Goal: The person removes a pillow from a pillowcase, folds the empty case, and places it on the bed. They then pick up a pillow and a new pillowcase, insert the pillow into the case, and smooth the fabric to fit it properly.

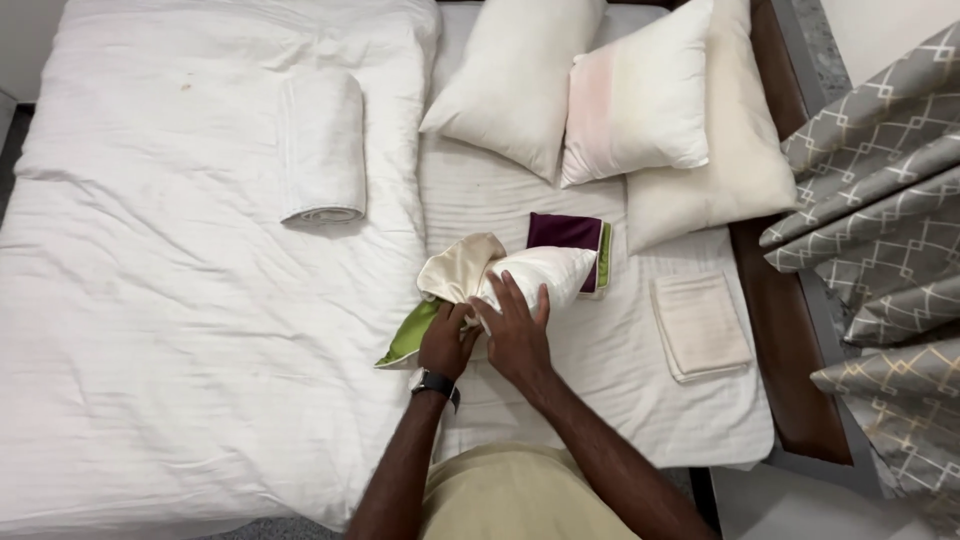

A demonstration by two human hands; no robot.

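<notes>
**White bed, small cushion going into a green cover**

The bed (180, 330) fills the view under a white duvet, with a rolled towel (322, 150) at 11 o'clock and three pillows (620, 100) at 1 o'clock. Just below centre, the left hand (446, 342) is closed on the edge of the green cushion cover (412, 340). The right hand (515, 335) lies spread and open on the small white cushion (535, 275), pressing it. The cushion looks light, soft and squashy; a corner or the cover's opening edge seems the best hold. A purple cover (566, 232) lies beyond, a folded cloth (700, 325) at 3 o'clock.
</notes>
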